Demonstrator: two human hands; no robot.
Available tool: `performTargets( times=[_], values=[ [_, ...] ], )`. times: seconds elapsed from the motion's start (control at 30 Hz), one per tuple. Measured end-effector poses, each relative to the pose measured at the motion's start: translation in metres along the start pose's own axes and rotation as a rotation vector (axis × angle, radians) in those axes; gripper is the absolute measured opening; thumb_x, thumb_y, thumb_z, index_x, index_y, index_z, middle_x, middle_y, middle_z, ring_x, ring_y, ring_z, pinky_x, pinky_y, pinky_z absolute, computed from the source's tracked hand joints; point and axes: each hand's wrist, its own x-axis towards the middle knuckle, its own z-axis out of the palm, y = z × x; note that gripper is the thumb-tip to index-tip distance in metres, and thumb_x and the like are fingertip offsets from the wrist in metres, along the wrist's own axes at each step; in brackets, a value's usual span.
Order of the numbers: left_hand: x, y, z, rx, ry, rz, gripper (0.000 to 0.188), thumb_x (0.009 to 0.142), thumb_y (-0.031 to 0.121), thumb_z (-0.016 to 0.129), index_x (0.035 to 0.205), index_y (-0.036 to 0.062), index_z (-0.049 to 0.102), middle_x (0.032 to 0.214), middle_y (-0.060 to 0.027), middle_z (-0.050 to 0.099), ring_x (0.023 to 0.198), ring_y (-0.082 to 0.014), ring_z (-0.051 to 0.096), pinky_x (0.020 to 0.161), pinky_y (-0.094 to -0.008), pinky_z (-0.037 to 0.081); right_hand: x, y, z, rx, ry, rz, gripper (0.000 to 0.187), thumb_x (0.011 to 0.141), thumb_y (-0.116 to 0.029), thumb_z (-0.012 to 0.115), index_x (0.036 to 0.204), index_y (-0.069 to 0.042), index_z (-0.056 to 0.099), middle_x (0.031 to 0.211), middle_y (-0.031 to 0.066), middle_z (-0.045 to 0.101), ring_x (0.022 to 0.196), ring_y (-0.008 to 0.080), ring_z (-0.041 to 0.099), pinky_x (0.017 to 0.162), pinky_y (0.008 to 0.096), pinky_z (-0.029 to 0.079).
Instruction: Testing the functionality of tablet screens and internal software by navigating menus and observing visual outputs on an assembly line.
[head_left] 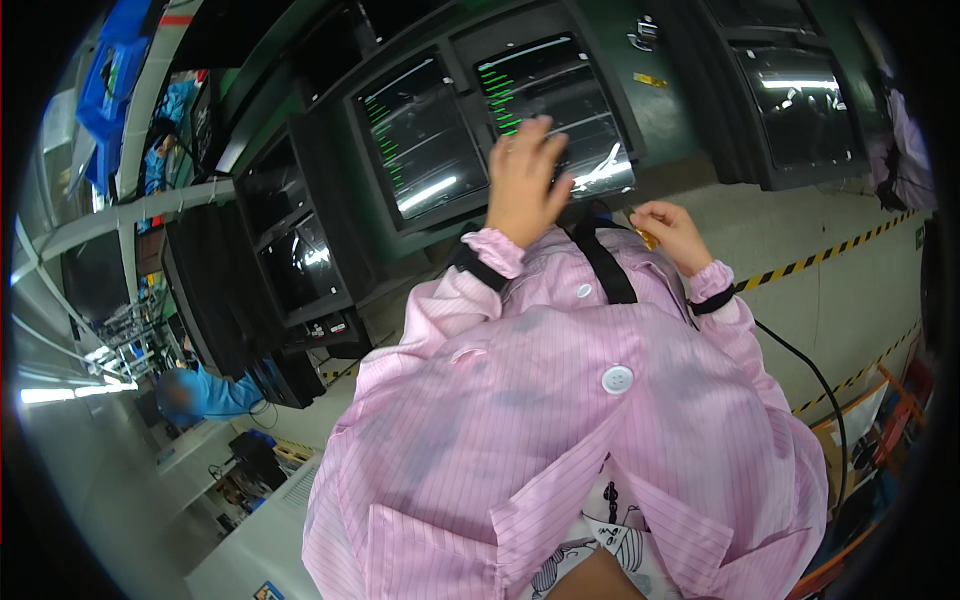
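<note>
My left hand (527, 185) reaches over a black tray (466, 105), its fingers spread above the lower part of a glossy dark panel (555, 85). Whether the fingertips touch the panel I cannot tell. A second dark panel (425, 140) lies in the tray's left compartment. Both panels show a row of short green marks along their left side. Near the tray's front right corner, my right hand (678, 238) is closed in a pinch on a small amber strip (645, 232). Dark bands circle both wrists below the pink cuffs.
On the green surface right of the tray lie another amber strip (650, 79) and a small shiny metal item (645, 35). More black trays with panels stand right (800, 105) and left (300, 250). A black cable (822, 380) hangs at right. A blue-clad person (220, 392) is far left.
</note>
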Motion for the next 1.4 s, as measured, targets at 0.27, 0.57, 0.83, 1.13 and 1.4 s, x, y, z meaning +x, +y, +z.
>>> performTargets(
  times=[0.27, 0.57, 0.83, 1.13, 1.4],
  values=[
    [-0.089, -0.132, -0.067, 0.276, 0.026, -0.371, 0.087, 0.069, 0.045, 0.077, 0.140, 0.0124, 0.039, 0.146, -0.0178, 0.033, 0.136, -0.0367, 0.028, 0.108, -0.0535, 0.024, 0.039, -0.049, 0.132, 0.023, -0.174, -0.241, 0.016, 0.096, -0.016, 0.053, 0.095, -0.001, 0.058, 0.096, 0.0036, 0.064, 0.087, 0.0082, 0.057, 0.077, 0.0226, 0.045],
    [-0.075, -0.164, -0.079, 0.107, -0.188, -0.043, 0.100, 0.063, 0.055, 0.076, 0.146, 0.0214, 0.031, 0.153, -0.0131, 0.023, 0.142, -0.0349, 0.018, 0.110, -0.0614, 0.011, 0.156, -0.050, 0.248, -1.531, 0.442, -0.499, 0.023, 0.085, -0.023, 0.056, 0.100, -0.006, 0.064, 0.107, 0.0176, 0.064, 0.108, 0.0352, 0.048, 0.087, 0.0472, 0.033],
    [-0.092, -0.158, -0.072, 0.030, -0.100, -0.179, 0.101, 0.063, 0.051, 0.077, 0.147, 0.0288, 0.028, 0.156, -0.0133, 0.009, 0.143, -0.0417, 0.002, 0.100, -0.0759, -0.003, 0.214, -0.037, 0.203, -0.646, 0.344, -0.392, 0.021, 0.092, -0.031, 0.057, 0.100, -0.013, 0.062, 0.082, 0.0061, 0.065, 0.078, 0.0203, 0.058, 0.072, 0.0303, 0.043],
    [-0.085, -0.129, -0.090, 0.092, -0.045, -0.092, 0.082, 0.072, 0.020, 0.075, 0.143, 0.0219, 0.035, 0.147, -0.0182, 0.032, 0.135, -0.0418, 0.029, 0.107, -0.0616, 0.024, 0.104, -0.091, 0.203, -0.198, 0.272, -0.563, 0.018, 0.097, -0.019, 0.051, 0.106, -0.005, 0.057, 0.107, 0.0049, 0.065, 0.092, 0.0123, 0.060, 0.076, 0.0251, 0.047],
    [-0.124, -0.109, -0.076, 0.112, -0.263, -0.129, 0.072, 0.074, 0.037, 0.073, 0.137, 0.0173, 0.045, 0.147, -0.0154, 0.031, 0.139, -0.0394, 0.021, 0.109, -0.0641, 0.013, 0.009, -0.029, 0.125, -0.953, 0.626, -0.679, 0.018, 0.098, -0.014, 0.045, 0.101, 0.000, 0.056, 0.097, 0.0150, 0.056, 0.088, 0.0287, 0.053, 0.079, 0.0350, 0.043]
  ],
)
